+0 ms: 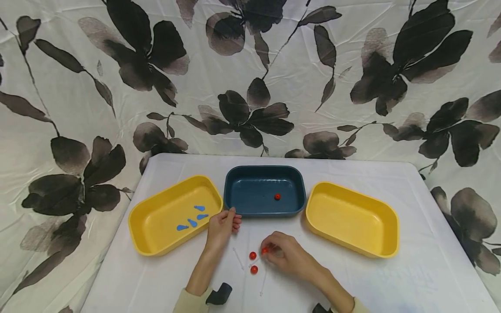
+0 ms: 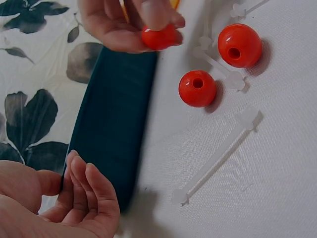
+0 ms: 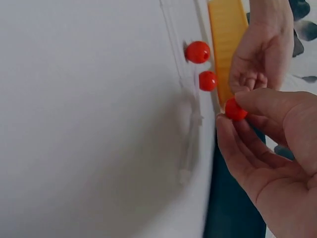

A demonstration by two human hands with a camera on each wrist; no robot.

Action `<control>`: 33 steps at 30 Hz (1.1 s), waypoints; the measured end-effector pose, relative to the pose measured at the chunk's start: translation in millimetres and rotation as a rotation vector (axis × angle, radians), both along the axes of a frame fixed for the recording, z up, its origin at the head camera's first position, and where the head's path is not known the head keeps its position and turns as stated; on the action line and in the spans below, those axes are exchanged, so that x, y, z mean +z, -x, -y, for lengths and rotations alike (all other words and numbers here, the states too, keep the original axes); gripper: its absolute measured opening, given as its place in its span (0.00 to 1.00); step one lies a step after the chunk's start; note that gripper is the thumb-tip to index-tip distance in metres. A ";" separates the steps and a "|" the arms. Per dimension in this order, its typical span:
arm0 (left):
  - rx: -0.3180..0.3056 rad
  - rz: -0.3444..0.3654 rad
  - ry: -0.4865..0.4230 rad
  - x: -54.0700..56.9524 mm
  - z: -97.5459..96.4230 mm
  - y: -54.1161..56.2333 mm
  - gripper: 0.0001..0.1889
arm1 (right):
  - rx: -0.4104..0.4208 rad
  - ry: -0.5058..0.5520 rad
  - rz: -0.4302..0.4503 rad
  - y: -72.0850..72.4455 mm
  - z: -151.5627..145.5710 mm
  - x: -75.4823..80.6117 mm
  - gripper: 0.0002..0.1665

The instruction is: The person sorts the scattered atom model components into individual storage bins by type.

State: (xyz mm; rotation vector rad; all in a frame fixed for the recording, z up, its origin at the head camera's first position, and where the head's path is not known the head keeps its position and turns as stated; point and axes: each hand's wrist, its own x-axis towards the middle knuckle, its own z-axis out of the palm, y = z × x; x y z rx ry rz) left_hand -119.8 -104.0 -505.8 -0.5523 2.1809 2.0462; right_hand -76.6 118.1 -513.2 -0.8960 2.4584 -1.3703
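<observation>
My right hand (image 1: 287,256) pinches a red bead (image 3: 236,109) between thumb and fingers, above the white tabletop. Two more red beads (image 1: 252,255) (image 2: 240,45) lie on the cloth to its left, each showing a hole in the left wrist view. Around them are several thin translucent plastic sticks (image 2: 215,156) with flared ends. My left hand (image 1: 220,228) is at the near left corner of the dark blue tray (image 1: 250,214), its fingers loosely bent and nothing visible in them. Inside that tray sits one red bead (image 1: 277,197).
At the left stands a yellow tray (image 1: 156,204) with several blue drop-shaped pieces (image 1: 192,223) in it. Another yellow tray (image 1: 352,217) stands at the right. Behind the table (image 1: 415,269) hangs a flower-printed cloth (image 1: 309,108).
</observation>
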 end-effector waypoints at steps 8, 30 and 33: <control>-0.009 -0.015 -0.010 1.5 1.0 -1.5 0.19 | -0.036 0.057 0.039 13.0 -3.7 8.7 0.09; -0.011 -0.069 -0.039 -3.6 2.2 0.4 0.18 | -0.176 0.132 -0.015 54.7 -9.9 31.6 0.11; -0.009 -0.065 -0.040 -4.5 2.3 1.0 0.18 | -0.208 0.121 0.025 61.3 -11.2 35.1 0.09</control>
